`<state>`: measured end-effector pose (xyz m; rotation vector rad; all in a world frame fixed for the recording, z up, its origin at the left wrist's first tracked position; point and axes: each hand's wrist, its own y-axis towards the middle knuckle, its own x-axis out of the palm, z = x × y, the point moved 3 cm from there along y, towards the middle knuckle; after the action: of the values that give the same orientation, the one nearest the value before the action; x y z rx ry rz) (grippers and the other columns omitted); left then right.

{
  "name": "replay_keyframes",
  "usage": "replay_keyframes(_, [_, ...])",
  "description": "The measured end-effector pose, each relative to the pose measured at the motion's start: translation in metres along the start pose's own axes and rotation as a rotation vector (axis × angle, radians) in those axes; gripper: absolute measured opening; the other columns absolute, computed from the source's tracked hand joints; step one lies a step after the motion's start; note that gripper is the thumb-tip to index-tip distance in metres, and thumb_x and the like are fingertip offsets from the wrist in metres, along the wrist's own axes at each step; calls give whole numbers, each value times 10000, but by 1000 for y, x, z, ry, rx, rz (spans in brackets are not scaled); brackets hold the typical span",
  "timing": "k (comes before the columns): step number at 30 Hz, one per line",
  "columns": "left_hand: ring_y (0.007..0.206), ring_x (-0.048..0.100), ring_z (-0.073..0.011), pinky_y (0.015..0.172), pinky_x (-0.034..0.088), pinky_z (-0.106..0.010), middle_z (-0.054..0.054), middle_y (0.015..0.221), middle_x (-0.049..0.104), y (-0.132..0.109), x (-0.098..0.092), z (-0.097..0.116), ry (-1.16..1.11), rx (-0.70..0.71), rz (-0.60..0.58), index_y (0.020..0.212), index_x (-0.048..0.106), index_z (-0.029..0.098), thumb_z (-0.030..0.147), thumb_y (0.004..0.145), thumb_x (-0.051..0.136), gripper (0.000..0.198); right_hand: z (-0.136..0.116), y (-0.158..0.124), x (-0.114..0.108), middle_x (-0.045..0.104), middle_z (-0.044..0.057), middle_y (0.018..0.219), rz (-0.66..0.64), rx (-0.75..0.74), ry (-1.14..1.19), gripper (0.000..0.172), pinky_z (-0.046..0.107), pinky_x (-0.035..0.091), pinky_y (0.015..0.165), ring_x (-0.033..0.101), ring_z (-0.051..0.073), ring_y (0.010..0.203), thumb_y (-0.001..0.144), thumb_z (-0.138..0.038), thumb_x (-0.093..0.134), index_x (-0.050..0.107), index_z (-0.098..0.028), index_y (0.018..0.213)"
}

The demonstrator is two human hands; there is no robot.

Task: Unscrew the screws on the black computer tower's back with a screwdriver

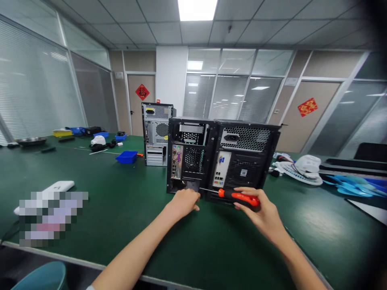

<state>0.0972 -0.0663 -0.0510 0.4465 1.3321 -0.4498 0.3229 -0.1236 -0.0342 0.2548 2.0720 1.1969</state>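
screwdriver (238, 196) work low on the rear of the nearer-left computer case (189, 153), upright on the bench (211, 249). right hand (261, 211) fingers wrapped round the orange handle, tip at the case's bottom corner. left hand (183, 203) fingers curled there, grip unclear. probably calls for a square, steady tip.

Centre frame, a screwdriver (238, 197) shows a glossy orange plastic handle and a thin bare-metal shaft. The black computer case (190, 159) behind it is matt painted sheet metal with perforated panels. The green tabletop (211, 249) is smooth, softly sheened.
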Motion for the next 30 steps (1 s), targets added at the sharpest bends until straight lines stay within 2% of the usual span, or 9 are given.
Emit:
replay_keyframes(4, [802, 664, -194, 617, 422, -214, -26, 844, 696, 2, 11, -30, -56, -47, -82, 861, 686, 209, 233, 623, 807, 268, 13, -8, 13, 651, 87, 1026, -24, 202, 238, 281, 325, 609, 648, 675, 208, 862, 778, -387, 681, 495, -225, 912])
replay_keyframes(6, [707, 637, -142, 569, 379, -182, 16, 743, 674, 2, 19, -42, -202, -52, -188, 817, 693, 221, 217, 568, 835, 286, 15, -12, 18, 635, 91, 1042, -33, 284, 342, 311, 322, 614, 616, 668, 210, 869, 752, -392, 706, 495, -222, 903])
replay_keyframes(8, [616, 588, -108, 556, 369, -175, 42, 668, 643, 2, 26, -50, -295, -31, -254, 765, 692, 216, 182, 516, 851, 297, 15, -15, 21, 622, 92, 1053, -35, 341, 419, 335, 324, 618, 602, 658, 216, 893, 730, -394, 728, 497, -220, 899])
replay_keyframes(11, [540, 535, -95, 556, 362, -182, 63, 569, 602, 1, 33, -56, -360, -47, -276, 654, 679, 209, 58, 459, 826, 287, 16, -19, 24, 612, 89, 1050, -40, 396, 495, 358, 327, 621, 597, 647, 225, 921, 708, -386, 751, 499, -216, 897])
replay_keyframes(14, [523, 539, -102, 577, 370, -190, 62, 497, 582, 0, 36, -57, -389, -81, -249, 575, 657, 202, -57, 500, 706, 273, 18, -22, 23, 602, 90, 1064, -41, 440, 568, 374, 337, 625, 599, 645, 226, 923, 698, -373, 764, 497, -212, 905])
replay_keyframes(17, [507, 542, -108, 590, 381, -200, 51, 465, 574, 1, 38, -59, -412, -97, -219, 541, 650, 194, -70, 523, 644, 266, 20, -22, 21, 597, 88, 1076, -7, 480, 609, 396, 354, 628, 595, 640, 232, 933, 683, -367, 777, 495, -213, 914])
replay_keyframes(21, [532, 556, -116, 616, 396, -213, 24, 503, 600, 4, 34, -61, -479, -119, -93, 545, 651, 179, -15, 576, 639, 196, 20, -22, 16, 603, 79, 1064, 46, 517, 642, 429, 384, 631, 592, 633, 243, 943, 651, -365, 801, 491, -217, 909])
replay_keyframes(26, [635, 607, -131, 692, 437, -237, -7, 632, 656, 5, 20, -57, -660, -132, 141, 702, 661, 167, 106, 712, 600, 87, 20, -21, 11, 614, 82, 1049, 88, 546, 682, 447, 403, 630, 587, 628, 260, 964, 631, -365, 816, 479, -217, 885])
replay_keyframes(30, [616, 617, -116, 681, 487, -240, -13, 677, 668, 6, 15, -52, -888, -154, 207, 747, 633, 154, 179, 756, 587, 53, 20, -21, 9, 624, 84, 1049, 127, 549, 685, 459, 411, 630, 577, 639, 263, 948, 624, -352, 821, 471, -219, 890])
